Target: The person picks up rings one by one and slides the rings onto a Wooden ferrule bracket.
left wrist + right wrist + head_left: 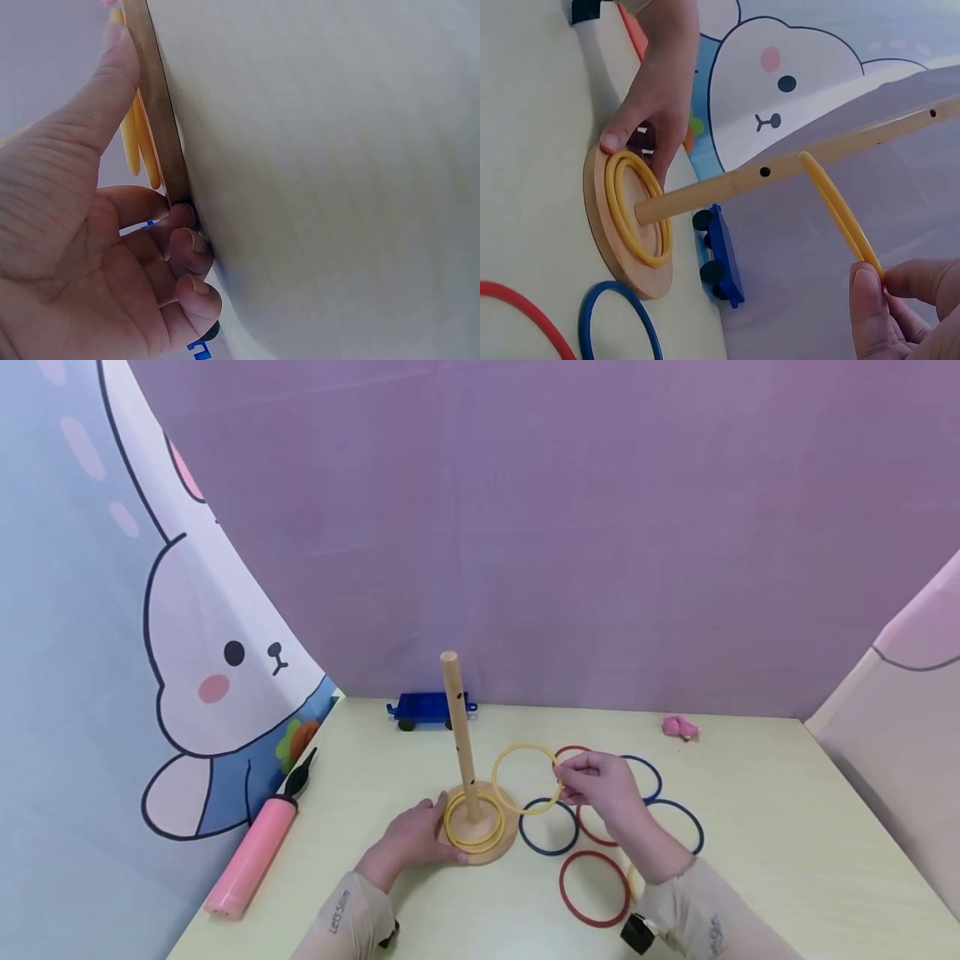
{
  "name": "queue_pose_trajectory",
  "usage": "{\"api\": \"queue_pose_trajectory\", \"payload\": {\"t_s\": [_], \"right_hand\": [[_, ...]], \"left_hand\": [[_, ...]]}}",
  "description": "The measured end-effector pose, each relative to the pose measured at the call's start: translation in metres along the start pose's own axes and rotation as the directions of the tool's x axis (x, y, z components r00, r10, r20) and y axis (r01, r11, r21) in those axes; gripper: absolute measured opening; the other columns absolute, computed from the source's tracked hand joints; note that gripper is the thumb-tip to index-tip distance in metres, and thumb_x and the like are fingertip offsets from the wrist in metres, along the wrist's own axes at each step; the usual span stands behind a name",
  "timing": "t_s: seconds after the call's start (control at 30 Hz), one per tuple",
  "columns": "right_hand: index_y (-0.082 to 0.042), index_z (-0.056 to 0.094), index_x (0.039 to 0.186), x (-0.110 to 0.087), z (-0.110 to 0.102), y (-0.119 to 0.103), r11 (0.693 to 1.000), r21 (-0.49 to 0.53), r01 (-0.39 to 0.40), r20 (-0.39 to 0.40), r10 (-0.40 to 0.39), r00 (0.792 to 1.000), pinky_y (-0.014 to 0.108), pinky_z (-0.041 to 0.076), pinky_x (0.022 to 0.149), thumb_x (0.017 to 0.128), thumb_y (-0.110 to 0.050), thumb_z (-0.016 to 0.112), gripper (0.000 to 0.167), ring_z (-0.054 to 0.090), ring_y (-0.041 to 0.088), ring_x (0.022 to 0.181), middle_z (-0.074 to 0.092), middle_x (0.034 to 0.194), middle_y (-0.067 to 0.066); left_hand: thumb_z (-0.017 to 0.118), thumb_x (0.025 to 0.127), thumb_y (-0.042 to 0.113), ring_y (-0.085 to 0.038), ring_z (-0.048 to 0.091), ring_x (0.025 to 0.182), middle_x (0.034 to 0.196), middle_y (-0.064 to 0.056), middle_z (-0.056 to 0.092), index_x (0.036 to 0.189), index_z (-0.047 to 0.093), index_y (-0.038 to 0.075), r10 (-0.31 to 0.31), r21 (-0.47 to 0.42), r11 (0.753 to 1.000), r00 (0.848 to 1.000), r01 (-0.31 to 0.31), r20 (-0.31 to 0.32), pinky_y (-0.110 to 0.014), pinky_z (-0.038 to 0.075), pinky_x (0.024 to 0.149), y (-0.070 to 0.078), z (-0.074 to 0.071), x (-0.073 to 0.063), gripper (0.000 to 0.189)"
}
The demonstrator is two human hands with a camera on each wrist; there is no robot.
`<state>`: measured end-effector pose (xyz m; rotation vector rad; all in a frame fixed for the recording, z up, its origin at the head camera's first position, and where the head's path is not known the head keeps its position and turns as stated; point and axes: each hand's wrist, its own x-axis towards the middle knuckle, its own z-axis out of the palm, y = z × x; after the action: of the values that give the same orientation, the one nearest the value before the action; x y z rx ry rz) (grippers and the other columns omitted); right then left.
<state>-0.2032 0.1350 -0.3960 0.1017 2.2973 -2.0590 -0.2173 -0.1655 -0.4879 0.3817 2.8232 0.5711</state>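
Note:
A wooden ring-toss stand has an upright pole [461, 727] with small dark holes and a round base [511, 828]. Around the foot of the pole, two yellow rings [613, 199] lie on the base. My left hand [412, 837] grips the base's left edge, thumb on top and fingers curled at the rim in the left wrist view. Between thumb and fingers, my right hand [602, 783] pinches another yellow ring [525, 746], raised just right of the pole. In the right wrist view, this ring's far end overlaps the pole.
Right of the stand lie several red rings [595, 926] and blue rings [550, 853], some partly hidden by the right arm. A blue toy wagon [427, 707] stands behind the pole. A pink hand pump [253, 860] lies at left, a small pink object [680, 727] at back right.

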Motion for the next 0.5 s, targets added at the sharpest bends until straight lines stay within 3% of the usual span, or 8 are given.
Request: {"api": "queue_pose_trajectory", "payload": {"t_s": [0.5], "right_hand": [[0.011, 0.062, 0.102, -0.031, -0.011, -0.014, 0.995, 0.100, 0.022, 0.104, -0.033, 0.994, 0.029, 0.058, 0.063, 0.089, -0.006, 0.070, 0.023, 0.065, 0.016, 0.064, 0.068, 0.077, 0.009]], "left_hand": [[0.081, 0.067, 0.061, -0.043, 0.052, 0.120, 0.135, -0.028, 0.050, 0.149, 0.035, 0.000, -0.007, -0.003, 1.000, 1.000, 0.007, 0.008, -0.056, 0.043, 0.098, 0.003, -0.001, -0.002, 0.112]]}}
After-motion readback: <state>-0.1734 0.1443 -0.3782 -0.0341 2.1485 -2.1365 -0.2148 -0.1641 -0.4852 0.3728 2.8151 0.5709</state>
